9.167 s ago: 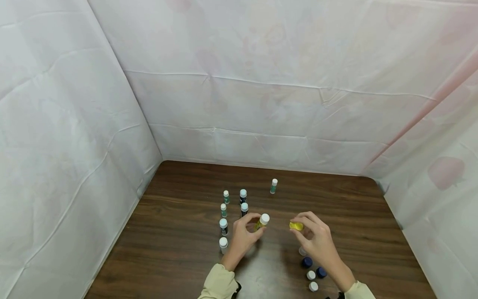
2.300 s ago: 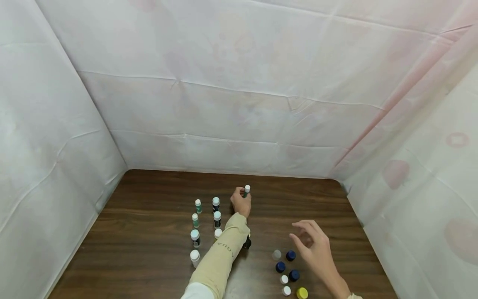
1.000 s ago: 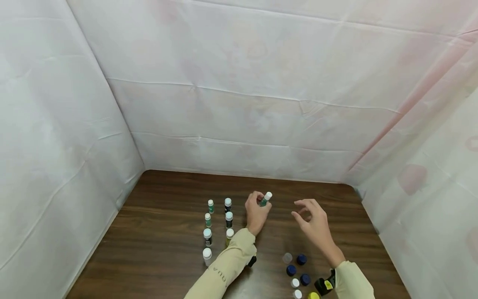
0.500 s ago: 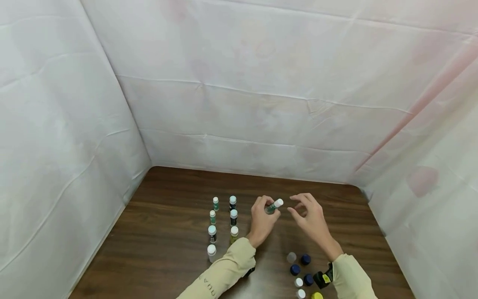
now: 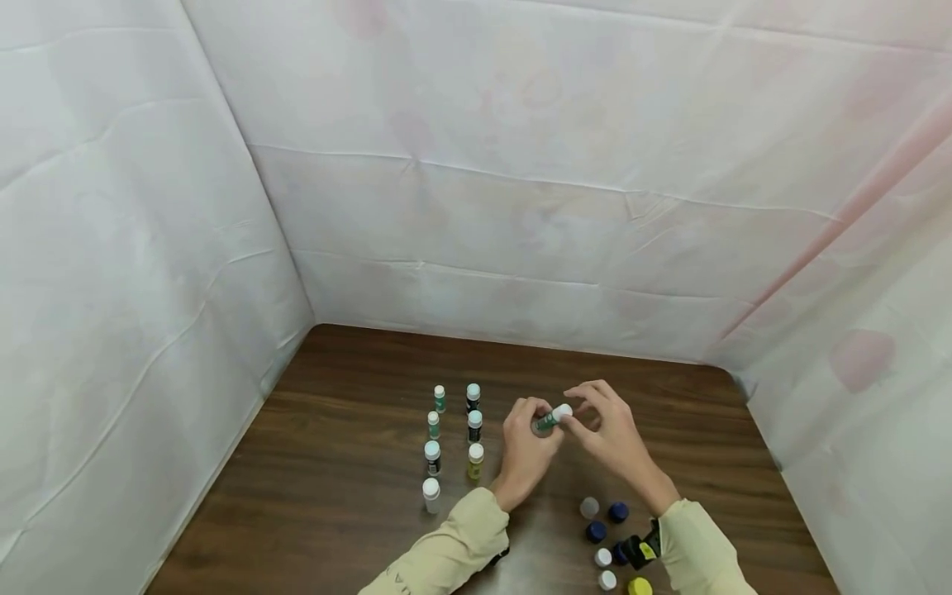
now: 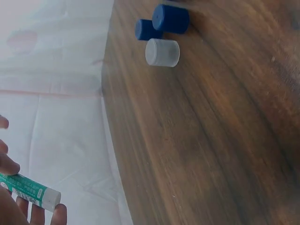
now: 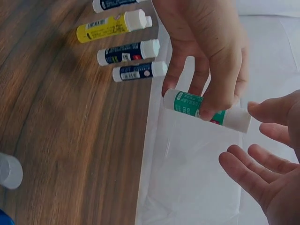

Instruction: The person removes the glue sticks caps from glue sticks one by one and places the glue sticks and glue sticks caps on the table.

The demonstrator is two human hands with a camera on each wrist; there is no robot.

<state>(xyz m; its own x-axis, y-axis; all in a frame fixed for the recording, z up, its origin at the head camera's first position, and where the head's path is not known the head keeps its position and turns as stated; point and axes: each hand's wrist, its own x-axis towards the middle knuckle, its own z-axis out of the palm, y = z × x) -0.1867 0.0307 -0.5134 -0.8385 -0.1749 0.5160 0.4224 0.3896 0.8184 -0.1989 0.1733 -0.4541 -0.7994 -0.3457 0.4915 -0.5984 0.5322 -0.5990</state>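
My left hand [image 5: 524,446] holds a small green-labelled glue stick [image 5: 549,421] round its body, above the table and tilted, its white end [image 7: 238,120] pointing toward my right hand [image 5: 613,430]. The right hand's fingers are spread around that white end. Its thumb is at or very near the tip; the right wrist view leaves contact unclear, and the other fingers are apart from it. To the left stand upright glue sticks in two columns: green ones [image 5: 434,425], navy ones [image 5: 474,426], a yellow one [image 5: 475,461] and a white one [image 5: 431,494].
Below my right hand lie loose caps: a clear cap [image 5: 589,507], several blue caps [image 5: 596,531], white caps [image 5: 607,580] and a yellow cap [image 5: 640,587]. One blue cap is partly behind the right wrist camera [image 5: 638,552]. White cloth walls [image 5: 476,306] enclose the dark wooden table [image 5: 335,463].
The yellow glue stick was stood in the right column and its cap put with the others. My left hand picked up the green glue stick at the back and brought it to my right hand.
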